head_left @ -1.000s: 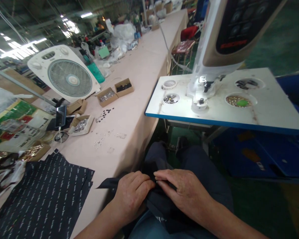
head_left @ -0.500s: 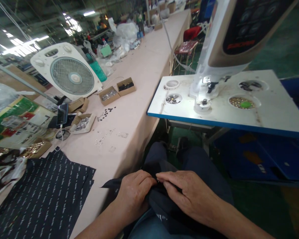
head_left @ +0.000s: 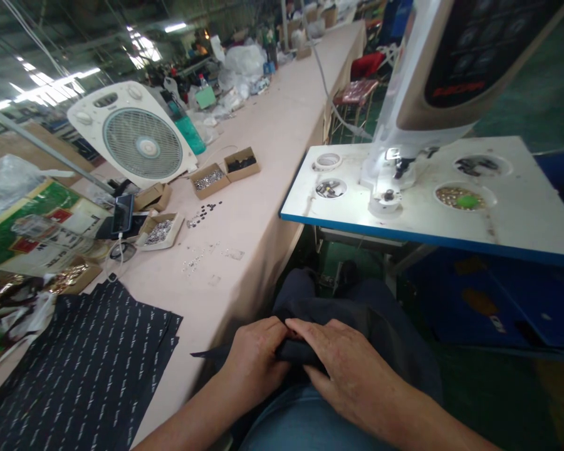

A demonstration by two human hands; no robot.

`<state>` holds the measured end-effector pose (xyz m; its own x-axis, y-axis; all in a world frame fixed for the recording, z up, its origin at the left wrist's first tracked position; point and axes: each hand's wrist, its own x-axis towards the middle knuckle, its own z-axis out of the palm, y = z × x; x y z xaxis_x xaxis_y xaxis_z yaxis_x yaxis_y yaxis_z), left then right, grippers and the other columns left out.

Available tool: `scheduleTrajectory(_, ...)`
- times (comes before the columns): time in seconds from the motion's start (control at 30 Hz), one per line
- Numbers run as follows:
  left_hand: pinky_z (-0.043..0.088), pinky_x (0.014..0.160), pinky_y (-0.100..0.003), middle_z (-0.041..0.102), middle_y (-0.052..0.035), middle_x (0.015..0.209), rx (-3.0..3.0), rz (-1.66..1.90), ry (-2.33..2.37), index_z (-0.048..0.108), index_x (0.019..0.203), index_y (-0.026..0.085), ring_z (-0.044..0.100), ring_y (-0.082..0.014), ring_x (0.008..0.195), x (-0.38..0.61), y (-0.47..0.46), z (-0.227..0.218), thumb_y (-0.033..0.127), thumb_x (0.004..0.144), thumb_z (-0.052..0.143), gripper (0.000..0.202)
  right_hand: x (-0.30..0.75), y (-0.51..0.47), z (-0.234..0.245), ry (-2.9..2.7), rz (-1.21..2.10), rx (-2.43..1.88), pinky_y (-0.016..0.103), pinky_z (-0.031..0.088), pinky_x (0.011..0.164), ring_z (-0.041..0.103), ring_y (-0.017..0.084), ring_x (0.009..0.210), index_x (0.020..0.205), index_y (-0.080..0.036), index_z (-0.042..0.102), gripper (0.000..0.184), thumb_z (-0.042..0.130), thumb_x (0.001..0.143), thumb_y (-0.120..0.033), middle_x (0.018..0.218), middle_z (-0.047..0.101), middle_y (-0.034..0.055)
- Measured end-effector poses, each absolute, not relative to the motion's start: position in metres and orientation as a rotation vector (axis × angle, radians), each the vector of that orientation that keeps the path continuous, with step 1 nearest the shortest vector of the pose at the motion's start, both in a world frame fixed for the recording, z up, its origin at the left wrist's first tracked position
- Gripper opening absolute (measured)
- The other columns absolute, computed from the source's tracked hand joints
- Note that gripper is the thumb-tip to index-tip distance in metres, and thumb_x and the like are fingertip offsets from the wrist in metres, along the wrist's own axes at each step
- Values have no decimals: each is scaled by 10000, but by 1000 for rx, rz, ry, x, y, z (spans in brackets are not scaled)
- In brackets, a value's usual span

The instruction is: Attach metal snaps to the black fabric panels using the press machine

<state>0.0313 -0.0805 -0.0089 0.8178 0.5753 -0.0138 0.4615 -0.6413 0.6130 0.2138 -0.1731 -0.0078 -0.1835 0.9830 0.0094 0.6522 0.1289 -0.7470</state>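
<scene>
Over my lap lies a piece of black fabric (head_left: pixel 301 352), gathered between both hands. My left hand (head_left: pixel 258 351) is closed on its left part, with the fingertips curled over the cloth. From the other side my right hand (head_left: pixel 341 363) grips the same fabric, its fingers bent over the top and the thumb below. The fingertips of the two hands nearly meet. A narrow dark end of the cloth sticks out to the left of my left hand. Whether a small part sits under the fingertips is hidden.
On the left table (head_left: pixel 230 275) lie black printed fabric sheets (head_left: pixel 89 363), a box of metal pieces (head_left: pixel 160 232), loose black discs (head_left: pixel 207 213), a phone (head_left: pixel 123 214) and a fan (head_left: pixel 143 145). A press machine (head_left: pixel 390 169) stands on a white worktop (head_left: pixel 348 210) ahead right.
My right hand has shifted slightly left and turned more over the fabric. The printed white lettering on the cloth below it is no longer visible. The camera view has tilted slightly.
</scene>
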Motion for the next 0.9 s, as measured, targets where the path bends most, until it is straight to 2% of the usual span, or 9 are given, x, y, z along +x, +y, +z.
scheduleTrajectory(0.17,371,654,-247,655,5,817,2164,100,910,651,812,180,593,-140,748,38,-79,-2,166,792,636,28,215,-162,-24,-1794,877,-1595,392,472,929,652,245,1016,1382,-221,539,655,544,750,-47,1188,713,64)
scheduleTrajectory(0.33,334,578,-220,588,45,714,1778,-111,899,647,770,152,496,-103,658,42,-71,5,328,785,712,188,228,-157,-14,-1526,1231,-1496,306,492,868,685,206,1005,1298,-261,595,562,594,761,-97,1106,743,16)
scheduleTrajectory(0.43,295,556,-219,511,59,686,1653,-202,836,640,795,135,410,-86,625,43,-64,7,341,748,743,235,233,-155,-7,-1411,1437,-1439,268,508,782,710,187,908,1292,-223,594,548,617,758,-107,1040,759,17)
scheduleTrajectory(0.57,261,532,-216,466,65,673,1573,-270,814,625,810,133,364,-78,605,43,-60,12,365,732,753,276,236,-155,-6,-1313,1577,-1352,264,514,744,709,190,886,1291,-186,590,535,629,761,-120,1015,756,31)
scheduleTrajectory(0.73,257,519,-206,470,70,668,1511,-312,801,625,821,143,357,-73,589,43,-59,16,358,739,735,255,237,-157,-12,-1254,1644,-1328,247,496,668,696,179,828,1274,-183,592,513,643,765,-150,973,746,21)
scheduleTrajectory(0.9,233,502,-223,446,71,637,1504,-326,825,597,781,147,336,-74,566,40,-60,11,350,745,722,242,236,-157,-9,-1293,1576,-1372,234,473,634,676,151,749,1252,-187,606,504,626,752,-124,931,749,11)
